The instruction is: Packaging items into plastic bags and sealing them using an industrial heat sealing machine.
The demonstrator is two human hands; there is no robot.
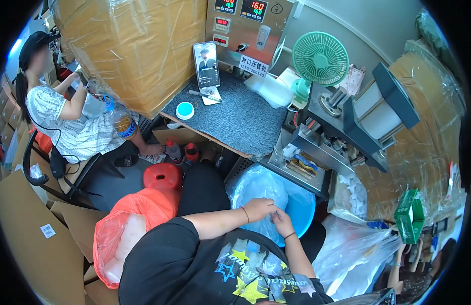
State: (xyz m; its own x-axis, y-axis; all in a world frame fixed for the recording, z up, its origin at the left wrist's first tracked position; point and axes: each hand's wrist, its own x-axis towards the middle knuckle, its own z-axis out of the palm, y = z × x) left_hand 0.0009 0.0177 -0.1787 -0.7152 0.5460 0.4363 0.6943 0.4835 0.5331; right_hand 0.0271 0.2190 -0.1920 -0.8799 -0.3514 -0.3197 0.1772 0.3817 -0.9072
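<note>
My left hand (260, 209) and my right hand (282, 223) meet in front of my body, with the fingers of both curled closed. They are above a blue basin (305, 212) lined with a clear plastic bag (261, 188). Some clear film shows right beneath the fingertips. Whatever the fingers pinch is too small or too hidden to make out. A dark band circles each wrist. Just beyond the basin stands a metal press machine (342, 114), with crumpled scraps (302, 166) on its lower shelf.
A grey-topped table (235, 119) holds a propped phone (206, 65), a round white-and-teal tub (184, 110) and a green fan (321, 58). A red bag (139, 203) with white contents lies at my left, near a red stool (162, 175). A seated person (68, 112) works at far left.
</note>
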